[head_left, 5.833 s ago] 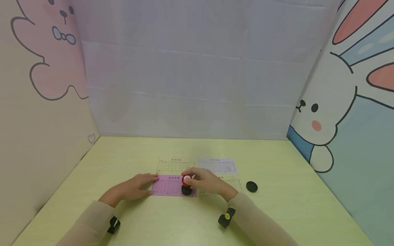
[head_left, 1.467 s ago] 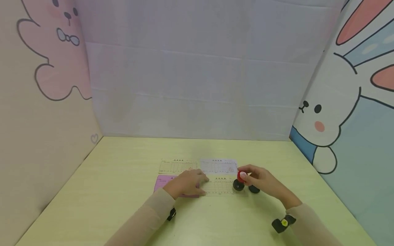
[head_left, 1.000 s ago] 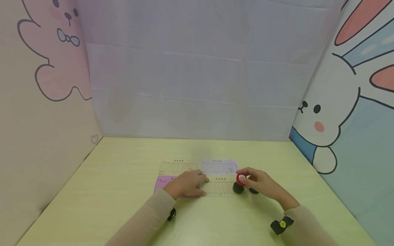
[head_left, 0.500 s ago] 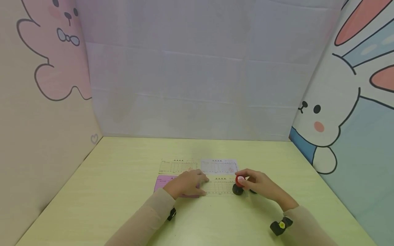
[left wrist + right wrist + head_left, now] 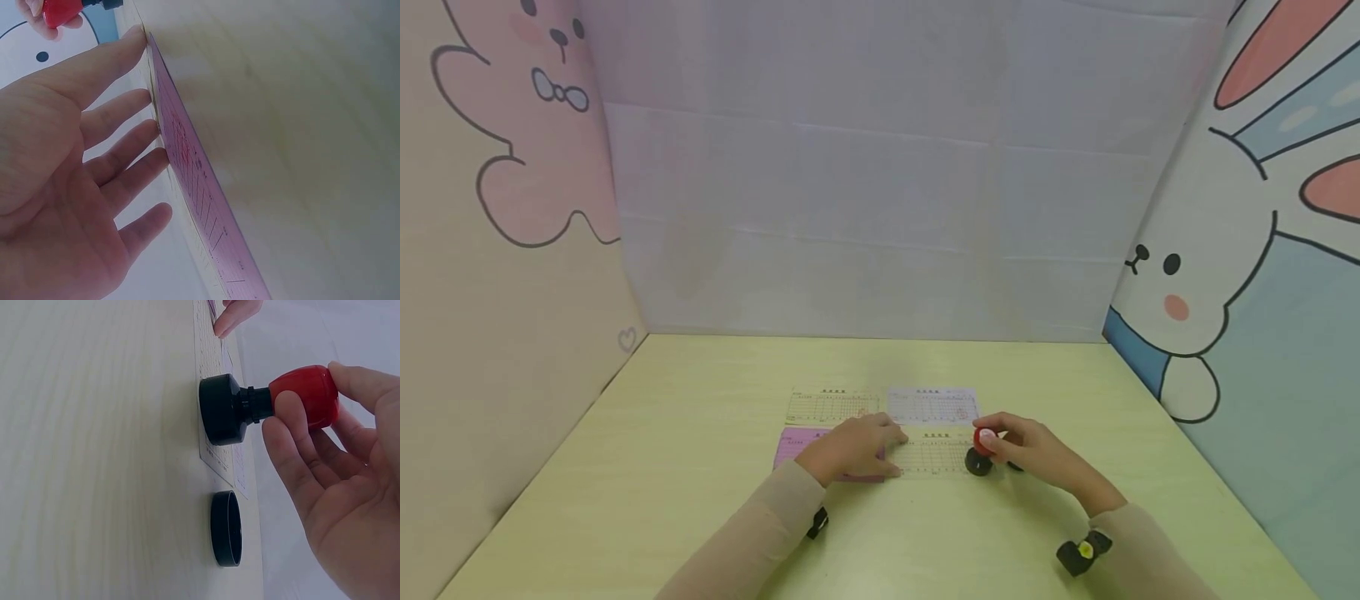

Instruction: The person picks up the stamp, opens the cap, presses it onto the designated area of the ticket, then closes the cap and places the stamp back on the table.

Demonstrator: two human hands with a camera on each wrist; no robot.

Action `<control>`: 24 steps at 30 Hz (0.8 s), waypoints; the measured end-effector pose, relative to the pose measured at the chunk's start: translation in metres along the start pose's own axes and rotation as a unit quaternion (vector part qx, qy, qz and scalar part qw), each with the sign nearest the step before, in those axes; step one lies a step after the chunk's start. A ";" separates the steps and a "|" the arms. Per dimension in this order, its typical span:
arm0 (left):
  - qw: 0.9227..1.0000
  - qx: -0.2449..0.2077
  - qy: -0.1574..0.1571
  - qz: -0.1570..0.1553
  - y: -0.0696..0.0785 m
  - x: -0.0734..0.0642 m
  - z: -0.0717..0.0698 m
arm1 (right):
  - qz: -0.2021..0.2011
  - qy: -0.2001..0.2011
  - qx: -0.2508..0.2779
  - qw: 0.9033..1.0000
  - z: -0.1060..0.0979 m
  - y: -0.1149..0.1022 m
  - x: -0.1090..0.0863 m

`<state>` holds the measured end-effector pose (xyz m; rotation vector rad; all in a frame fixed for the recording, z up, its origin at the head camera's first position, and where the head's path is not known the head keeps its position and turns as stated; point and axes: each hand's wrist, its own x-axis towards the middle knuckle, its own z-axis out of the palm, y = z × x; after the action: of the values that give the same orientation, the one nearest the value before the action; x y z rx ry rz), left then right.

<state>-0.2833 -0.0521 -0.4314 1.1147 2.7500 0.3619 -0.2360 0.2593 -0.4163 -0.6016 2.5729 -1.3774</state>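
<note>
My right hand (image 5: 1037,457) pinches the red handle (image 5: 307,394) of a round self-inking stamp, whose black base (image 5: 978,462) is at the lower right corner of a pale yellow printed form (image 5: 932,458). The base is against or just above the paper; I cannot tell which. At that form's left end rest the fingertips of my left hand (image 5: 853,450), fingers spread and fairly straight. Beneath the left hand lies a pink form (image 5: 796,446), partly covered by it; red print shows on it in the left wrist view.
Behind lie another yellow form (image 5: 827,407) and a pale lilac form (image 5: 931,407), each with a reddish mark at its lower right. The black stamp cap (image 5: 226,528) lies on the table right of the stamp, mostly hidden by the right hand in the head view.
Both hands have shifted right from the pink form to the front yellow form, the right one carrying the stamp. Over the last second the stamp has edged slightly left and nearer me.
</note>
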 end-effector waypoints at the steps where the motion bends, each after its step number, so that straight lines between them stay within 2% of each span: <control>1: 1.000 0.000 0.000 0.000 0.000 0.000 0.000 | 0.002 0.000 0.001 1.000 0.000 -0.001 0.000; 24: 1.000 -0.003 -0.001 -0.008 0.003 -0.001 0.000 | 0.000 -0.005 0.006 1.000 0.000 0.002 0.001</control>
<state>-0.2808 -0.0512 -0.4303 1.0915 2.7531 0.3662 -0.2373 0.2601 -0.4177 -0.6056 2.5540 -1.3863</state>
